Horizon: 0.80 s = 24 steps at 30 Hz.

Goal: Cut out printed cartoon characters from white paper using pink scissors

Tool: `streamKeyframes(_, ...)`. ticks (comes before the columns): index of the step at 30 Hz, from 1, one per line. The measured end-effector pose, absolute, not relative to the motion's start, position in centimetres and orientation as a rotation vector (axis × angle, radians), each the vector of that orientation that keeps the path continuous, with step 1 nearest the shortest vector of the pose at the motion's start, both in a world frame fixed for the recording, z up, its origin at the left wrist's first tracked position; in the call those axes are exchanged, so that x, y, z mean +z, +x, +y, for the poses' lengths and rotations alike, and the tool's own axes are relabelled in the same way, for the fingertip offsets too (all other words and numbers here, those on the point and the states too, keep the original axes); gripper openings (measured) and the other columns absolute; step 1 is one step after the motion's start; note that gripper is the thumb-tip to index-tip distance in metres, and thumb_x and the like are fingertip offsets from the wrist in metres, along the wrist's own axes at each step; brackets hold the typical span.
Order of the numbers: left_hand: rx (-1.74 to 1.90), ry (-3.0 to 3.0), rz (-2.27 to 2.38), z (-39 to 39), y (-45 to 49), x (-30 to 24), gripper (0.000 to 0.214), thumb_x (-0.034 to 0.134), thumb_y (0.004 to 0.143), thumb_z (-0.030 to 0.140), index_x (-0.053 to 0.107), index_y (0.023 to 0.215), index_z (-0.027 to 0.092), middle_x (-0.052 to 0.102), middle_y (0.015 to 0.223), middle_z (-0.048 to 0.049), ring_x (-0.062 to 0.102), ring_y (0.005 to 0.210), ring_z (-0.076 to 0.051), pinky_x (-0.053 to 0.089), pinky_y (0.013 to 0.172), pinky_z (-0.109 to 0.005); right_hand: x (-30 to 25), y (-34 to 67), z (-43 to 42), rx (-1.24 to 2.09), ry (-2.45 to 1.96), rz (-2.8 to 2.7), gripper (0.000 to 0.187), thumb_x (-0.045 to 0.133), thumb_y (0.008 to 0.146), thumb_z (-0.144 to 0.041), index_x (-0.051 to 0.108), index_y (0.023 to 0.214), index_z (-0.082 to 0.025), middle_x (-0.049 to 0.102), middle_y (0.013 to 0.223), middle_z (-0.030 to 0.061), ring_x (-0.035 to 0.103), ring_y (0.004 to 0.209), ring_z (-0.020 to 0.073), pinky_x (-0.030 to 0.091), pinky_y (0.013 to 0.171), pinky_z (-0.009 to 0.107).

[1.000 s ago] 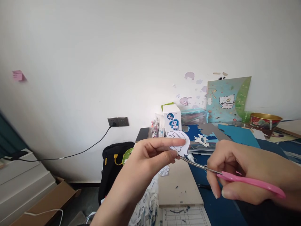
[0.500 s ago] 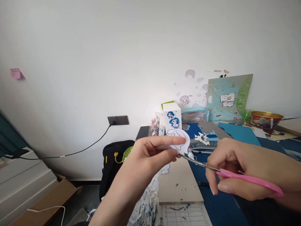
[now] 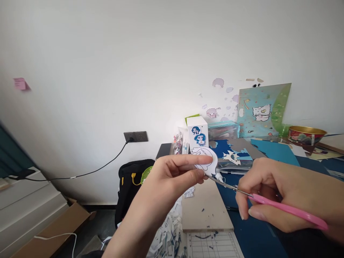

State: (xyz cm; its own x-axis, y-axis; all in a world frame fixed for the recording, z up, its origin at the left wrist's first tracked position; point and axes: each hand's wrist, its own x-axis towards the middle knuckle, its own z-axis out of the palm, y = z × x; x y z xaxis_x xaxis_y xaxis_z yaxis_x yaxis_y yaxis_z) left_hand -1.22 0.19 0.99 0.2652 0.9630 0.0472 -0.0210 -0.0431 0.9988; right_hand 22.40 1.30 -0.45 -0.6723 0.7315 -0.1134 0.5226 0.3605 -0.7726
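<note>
My left hand (image 3: 172, 175) pinches a small white paper cutout (image 3: 208, 159) with a line drawing, held up over the desk's left end. My right hand (image 3: 279, 195) grips pink-handled scissors (image 3: 285, 209). Their thin metal blades (image 3: 223, 182) reach left and touch the lower edge of the cutout. Behind the cutout stands a white box (image 3: 197, 136) with two blue cartoon stickers.
A blue-covered desk (image 3: 255, 236) carries a beige board (image 3: 205, 208), blue paper sheets (image 3: 274, 152), a colourful bowl (image 3: 306, 134) and a picture (image 3: 262, 111) leaning on the wall. Paper scraps (image 3: 168, 234), a black backpack (image 3: 131, 186), a cardboard box (image 3: 51, 233) and a wall socket (image 3: 135, 136) lie left.
The hands, the cutout and the scissors have stayed almost where they were. The view has shifted slightly.
</note>
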Motion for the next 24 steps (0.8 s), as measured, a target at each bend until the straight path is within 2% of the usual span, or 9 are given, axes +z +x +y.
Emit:
streamKeyframes(10,1.066,1.327,0.987,0.12,-1.09,0.94,0.019,0.073,0.076,0.014,0.083,0.083,0.029,0.074,0.068,0.0034,0.061,0.067,-0.007,0.043,0.064,-0.014,-0.95,22.60,1.19,1.016,-1.157,-2.439,0.012,0.064,0.080,-0.027,0.073,0.076,-0.021,0.042,0.051,-0.0069,0.028,0.042,0.0061,0.018,0.038,0.020)
streamKeyframes(24,1.078,1.294,0.983,0.25,-1.08,1.15,0.019,0.074,0.075,0.013,0.082,0.082,0.029,0.076,0.072,0.0034,0.063,0.072,-0.008,0.044,0.069,-0.015,-0.21,22.31,1.10,1.099,-1.186,-2.408,0.011,0.065,0.077,-0.028,0.072,0.075,-0.020,0.038,0.048,-0.0081,0.032,0.041,0.0065,0.021,0.038,0.019)
